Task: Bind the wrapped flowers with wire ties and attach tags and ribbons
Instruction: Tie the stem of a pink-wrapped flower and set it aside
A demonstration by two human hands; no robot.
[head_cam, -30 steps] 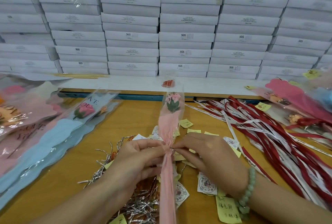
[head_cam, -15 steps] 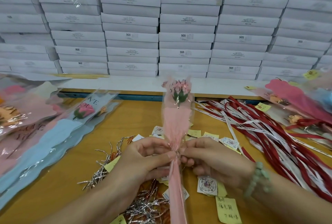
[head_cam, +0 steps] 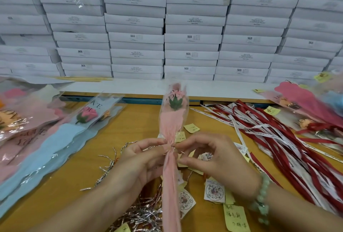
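Note:
A single pink rose in clear film and pink paper, the wrapped flower (head_cam: 173,120), stands upright over the wooden table (head_cam: 70,194). My left hand (head_cam: 143,161) grips its gathered neck. Right beside it my right hand (head_cam: 213,157) pinches a thin wire tie (head_cam: 177,148) that circles the neck, with one short end sticking out to the right. Loose silver wire ties (head_cam: 137,213) lie heaped under my left wrist. Round printed tags (head_cam: 214,191) and yellow paper slips (head_cam: 235,217) lie scattered below my hands. Red and white ribbons (head_cam: 278,138) spread out at the right.
Unbound wrapped flowers in pink and blue paper (head_cam: 55,129) lie stacked at the left. More wrapped flowers with ribbons (head_cam: 308,105) lie at the far right. A wall of white flat boxes (head_cam: 193,36) closes the back of the table.
The flower has turned in my hands so the rose faces differently. My right hand's fingers have spread and now pinch the wire tie at the neck.

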